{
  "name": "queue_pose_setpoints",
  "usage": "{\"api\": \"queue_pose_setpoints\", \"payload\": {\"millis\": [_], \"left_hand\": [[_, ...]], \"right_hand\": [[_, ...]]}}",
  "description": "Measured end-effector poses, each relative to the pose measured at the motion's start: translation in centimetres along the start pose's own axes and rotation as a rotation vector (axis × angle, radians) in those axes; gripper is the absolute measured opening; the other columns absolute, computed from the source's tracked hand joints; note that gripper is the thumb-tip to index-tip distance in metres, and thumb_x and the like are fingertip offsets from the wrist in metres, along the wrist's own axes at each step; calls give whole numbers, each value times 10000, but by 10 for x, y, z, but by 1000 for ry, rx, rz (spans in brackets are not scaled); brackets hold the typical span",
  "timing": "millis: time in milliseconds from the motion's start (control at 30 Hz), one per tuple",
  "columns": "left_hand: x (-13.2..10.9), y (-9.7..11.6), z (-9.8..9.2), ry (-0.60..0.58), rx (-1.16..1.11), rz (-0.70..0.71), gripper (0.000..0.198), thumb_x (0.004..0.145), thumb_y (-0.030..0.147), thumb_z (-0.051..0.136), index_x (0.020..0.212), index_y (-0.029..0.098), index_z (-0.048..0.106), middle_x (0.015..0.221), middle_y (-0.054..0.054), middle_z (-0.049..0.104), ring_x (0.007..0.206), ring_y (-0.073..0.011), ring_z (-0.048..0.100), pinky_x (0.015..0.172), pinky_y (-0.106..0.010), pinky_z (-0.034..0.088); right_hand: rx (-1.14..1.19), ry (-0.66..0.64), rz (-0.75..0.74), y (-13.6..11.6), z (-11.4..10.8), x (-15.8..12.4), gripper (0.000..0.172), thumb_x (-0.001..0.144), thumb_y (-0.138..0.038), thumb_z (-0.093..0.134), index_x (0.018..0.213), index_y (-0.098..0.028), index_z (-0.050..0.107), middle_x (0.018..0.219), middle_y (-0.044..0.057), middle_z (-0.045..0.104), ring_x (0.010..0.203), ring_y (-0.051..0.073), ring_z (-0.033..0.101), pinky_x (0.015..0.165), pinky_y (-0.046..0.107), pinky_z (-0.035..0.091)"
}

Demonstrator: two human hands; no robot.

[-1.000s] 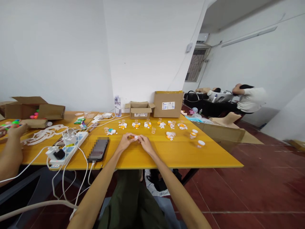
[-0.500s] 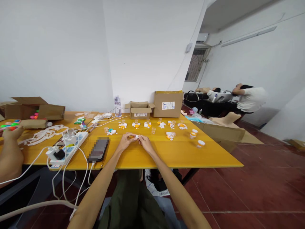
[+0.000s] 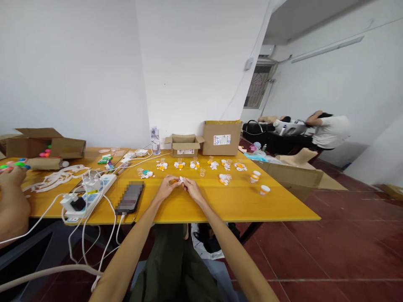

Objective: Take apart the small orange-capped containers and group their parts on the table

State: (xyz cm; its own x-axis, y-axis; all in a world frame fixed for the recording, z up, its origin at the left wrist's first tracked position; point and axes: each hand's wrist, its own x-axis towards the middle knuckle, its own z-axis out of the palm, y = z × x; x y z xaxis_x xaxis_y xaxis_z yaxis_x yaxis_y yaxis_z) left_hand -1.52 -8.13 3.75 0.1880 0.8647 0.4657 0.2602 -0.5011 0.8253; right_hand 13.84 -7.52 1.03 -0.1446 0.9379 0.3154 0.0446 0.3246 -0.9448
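Note:
Just above the yellow table (image 3: 239,201), my left hand (image 3: 166,187) and my right hand (image 3: 192,188) meet around a small white plastic part (image 3: 181,180). Fingers of both hands pinch it; its exact shape is too small to make out. Beyond them lie several little piles of white and orange plastic parts (image 3: 194,166) with small clear cups (image 3: 202,172) among them. A pile with a teal piece (image 3: 146,173) is to the left of these. On the right stand small capped cups (image 3: 265,190) with white tops and orange bands.
Left of my arm are a phone (image 3: 129,197) and a power strip (image 3: 94,197) with trailing white cables. Cardboard boxes (image 3: 222,138) and a water bottle (image 3: 155,140) stand at the back. A co-worker's hand (image 3: 12,178) holds colourful pieces at far left; another person (image 3: 330,130) sits at right.
The white part between my fingers has turned slightly and shows a different side. My hands have hardly moved. The co-worker's hand at the left has shifted a little to the left.

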Motion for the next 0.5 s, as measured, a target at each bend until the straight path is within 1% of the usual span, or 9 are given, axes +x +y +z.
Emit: {"api": "queue_pose_setpoints", "payload": {"millis": [133, 233, 400, 500], "left_hand": [[0, 0, 0, -18, 48, 39, 93, 745, 306, 722, 786, 229, 754, 876, -31, 746, 961, -224, 630, 939, -367, 472], [-1, 1, 0, -34, 92, 89, 98, 776, 305, 697, 804, 229, 752, 900, -32, 751, 962, -225, 629, 934, -377, 472], [0, 2, 1, -69, 175, 160, 128, 833, 285, 642, 775, 229, 740, 817, -26, 737, 892, -210, 631, 900, -379, 477], [-1, 2, 2, -67, 215, 188, 163, 852, 278, 620, 739, 227, 726, 810, -26, 731, 858, -199, 628, 876, -368, 480]], "right_hand": [[11, -1, -3, -1, 1, 1, 585, 761, -776, 442, 539, -237, 480, 494, -32, 463, 491, 134, 422, 529, 274, 350], [12, 0, -7, -1, 1, 1, 589, 760, -782, 441, 539, -238, 480, 497, -31, 463, 490, 133, 418, 525, 274, 348], [-9, 12, -16, 0, 2, 0, 568, 790, -745, 433, 547, -236, 501, 498, -28, 468, 488, 135, 421, 520, 273, 346], [-33, 30, -27, 0, 2, 0, 540, 815, -700, 436, 551, -236, 515, 495, -27, 476, 491, 140, 433, 530, 275, 354]]}}
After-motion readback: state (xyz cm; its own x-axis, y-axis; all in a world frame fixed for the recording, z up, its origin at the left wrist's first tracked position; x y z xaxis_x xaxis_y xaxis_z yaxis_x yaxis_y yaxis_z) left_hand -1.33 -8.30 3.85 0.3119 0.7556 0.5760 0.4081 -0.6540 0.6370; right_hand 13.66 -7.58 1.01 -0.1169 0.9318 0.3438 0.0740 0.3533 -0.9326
